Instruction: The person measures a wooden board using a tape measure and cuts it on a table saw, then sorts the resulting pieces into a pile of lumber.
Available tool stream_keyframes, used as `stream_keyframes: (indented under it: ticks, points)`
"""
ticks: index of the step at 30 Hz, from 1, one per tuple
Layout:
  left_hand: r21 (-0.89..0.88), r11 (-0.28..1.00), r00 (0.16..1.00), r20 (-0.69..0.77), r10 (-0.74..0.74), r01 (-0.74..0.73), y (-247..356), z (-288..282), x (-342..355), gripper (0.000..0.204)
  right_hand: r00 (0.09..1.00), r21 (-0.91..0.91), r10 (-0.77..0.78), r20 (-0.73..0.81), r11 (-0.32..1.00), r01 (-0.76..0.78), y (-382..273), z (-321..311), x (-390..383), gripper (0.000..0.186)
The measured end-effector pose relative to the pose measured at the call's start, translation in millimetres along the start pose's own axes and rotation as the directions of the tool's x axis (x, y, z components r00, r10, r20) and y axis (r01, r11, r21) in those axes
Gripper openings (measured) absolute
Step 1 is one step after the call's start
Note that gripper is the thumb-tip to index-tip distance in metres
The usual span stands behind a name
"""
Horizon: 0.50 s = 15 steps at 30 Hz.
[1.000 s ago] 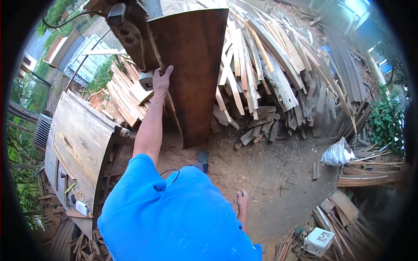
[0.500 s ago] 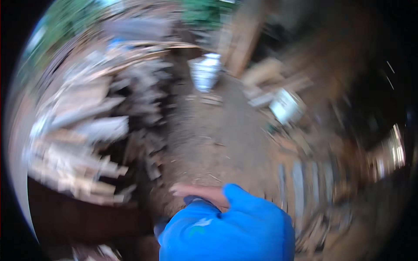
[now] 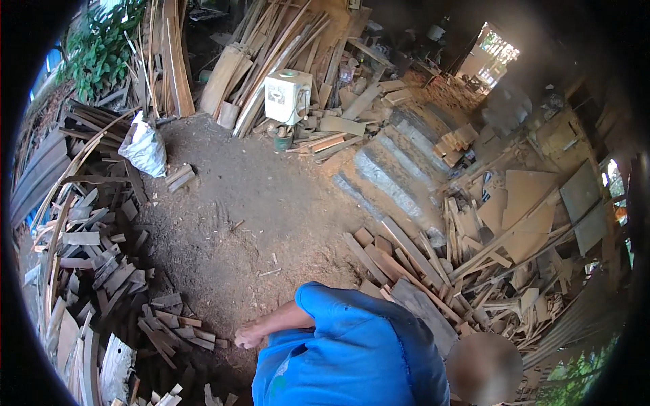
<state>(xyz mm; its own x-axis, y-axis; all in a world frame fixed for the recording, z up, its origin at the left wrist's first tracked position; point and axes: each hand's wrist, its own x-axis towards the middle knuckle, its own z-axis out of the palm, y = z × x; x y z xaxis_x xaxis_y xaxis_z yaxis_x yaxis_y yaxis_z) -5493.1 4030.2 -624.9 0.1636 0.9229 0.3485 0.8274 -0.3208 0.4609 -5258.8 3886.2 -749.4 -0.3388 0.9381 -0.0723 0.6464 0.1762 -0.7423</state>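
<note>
My right hand (image 3: 250, 335) reaches out from a short blue sleeve at the lower middle. Its fingers are loosely bent and a little apart, with nothing seen in them. Below it lies dirt ground littered with wood chips. Closest to this hand, on its left, is a heap of short wood offcuts (image 3: 184, 327), apart from the fingers. My left hand does not show. The blue shirt (image 3: 352, 358) covers the bottom middle.
A white sack (image 3: 144, 147) stands far left beside short wood blocks (image 3: 180, 178). Farther back are a pale box-shaped container (image 3: 288, 97) and leaning boards (image 3: 274, 51). Grey slabs (image 3: 387, 177) lie right of centre. Scrap wood (image 3: 521, 284) piles up along the right side.
My view has swung to the right and become sharp. The white sack and pale container now appear farther left in the picture. My right hand shows lower and farther left.
</note>
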Motion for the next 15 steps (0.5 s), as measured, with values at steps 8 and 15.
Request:
stream_keyframes:
  ticks: [8, 15]
  points:
    - [0.08, 0.996, 0.997, -0.065, -0.032, 0.037, -21.5, 1.4, -19.3, 0.03, 0.975, -0.037, -0.072, 0.211, 0.996, 0.082, 14.7, -0.6, -30.3, 0.021]
    - [0.319, 0.845, 0.826, -0.517, -0.224, 0.429, -175.8, -149.2, -152.5, 0.025, 0.836, -0.047, -0.539, 0.105, 0.837, 0.545, -141.5, -96.9, 96.2, 0.033]
